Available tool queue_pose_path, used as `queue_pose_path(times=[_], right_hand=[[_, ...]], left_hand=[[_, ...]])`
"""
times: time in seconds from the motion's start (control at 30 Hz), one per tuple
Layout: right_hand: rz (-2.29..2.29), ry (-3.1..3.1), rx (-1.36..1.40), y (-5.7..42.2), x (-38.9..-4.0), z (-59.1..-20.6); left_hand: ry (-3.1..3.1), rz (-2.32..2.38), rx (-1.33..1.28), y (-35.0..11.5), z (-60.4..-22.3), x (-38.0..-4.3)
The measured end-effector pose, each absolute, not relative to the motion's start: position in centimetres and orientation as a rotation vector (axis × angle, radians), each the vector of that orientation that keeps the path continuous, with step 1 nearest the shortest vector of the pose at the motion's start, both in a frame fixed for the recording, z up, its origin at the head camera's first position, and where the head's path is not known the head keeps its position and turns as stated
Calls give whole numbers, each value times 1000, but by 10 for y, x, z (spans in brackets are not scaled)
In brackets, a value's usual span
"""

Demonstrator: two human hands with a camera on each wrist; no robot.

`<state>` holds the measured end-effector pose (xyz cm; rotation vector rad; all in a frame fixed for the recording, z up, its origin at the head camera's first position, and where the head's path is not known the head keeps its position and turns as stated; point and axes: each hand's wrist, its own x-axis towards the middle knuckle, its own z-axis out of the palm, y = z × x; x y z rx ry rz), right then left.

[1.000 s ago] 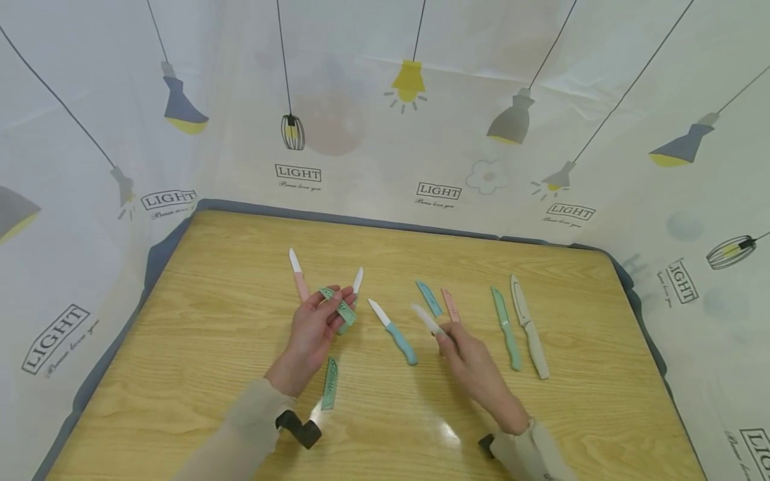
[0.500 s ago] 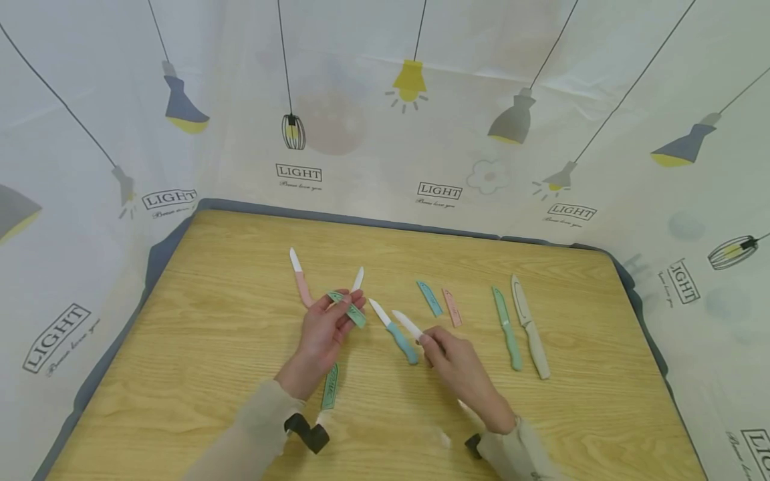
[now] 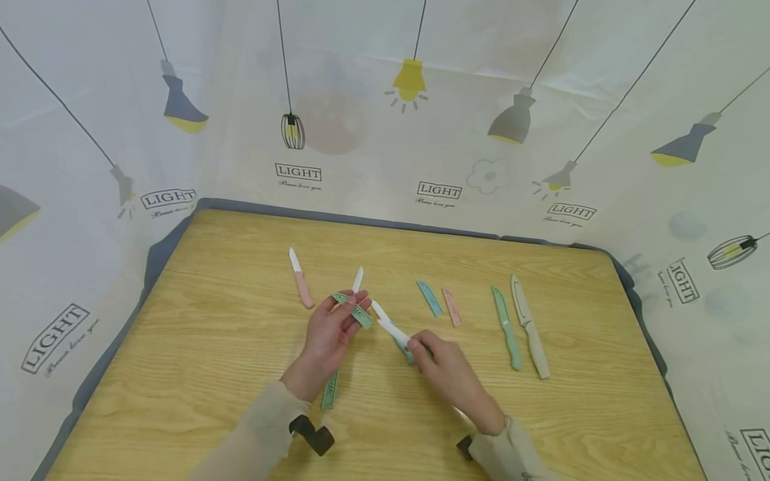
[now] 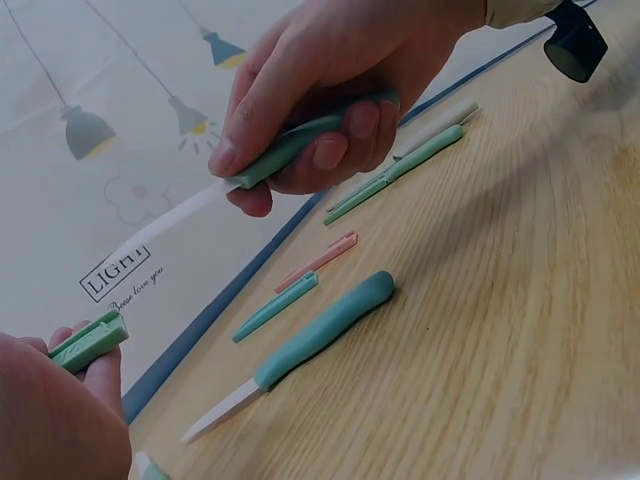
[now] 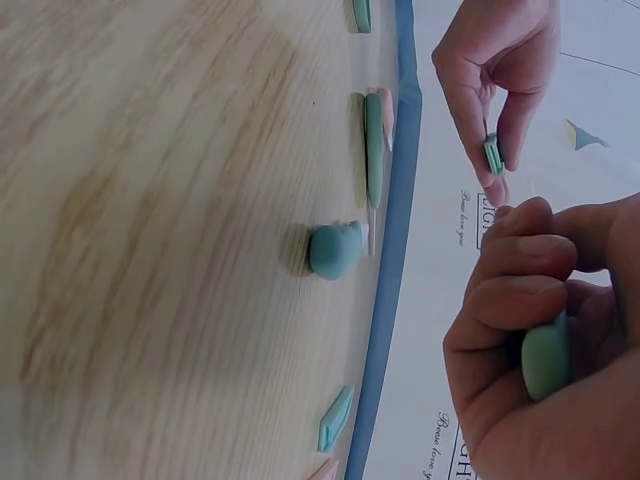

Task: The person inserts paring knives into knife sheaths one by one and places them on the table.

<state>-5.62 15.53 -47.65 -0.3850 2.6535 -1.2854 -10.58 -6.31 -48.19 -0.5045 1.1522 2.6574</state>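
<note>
I'd align blade and opening before sliding gently, with the left hand (image 3: pixel 323 334) pinching the green sheath (image 3: pixel 363 317) and the right hand (image 3: pixel 450 369) gripping the green-handled knife (image 4: pixel 280 152) near it above the bench (image 3: pixel 180 321).

Place is looking like a small screened-off work booth. Pale lamp-print sheeting (image 3: pixel 367 170) is enclosing a wood-grain table (image 3: pixel 228 280) on three sides, hiding whatever room surrounds it.
</note>
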Motion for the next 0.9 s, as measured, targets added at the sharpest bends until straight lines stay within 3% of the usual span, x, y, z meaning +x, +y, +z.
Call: queue_pose_path(times=[0.9], right_hand=[[-1176, 2718, -479, 148, -61, -477]], left_hand=[[1088, 2666, -424, -57, -481, -104]])
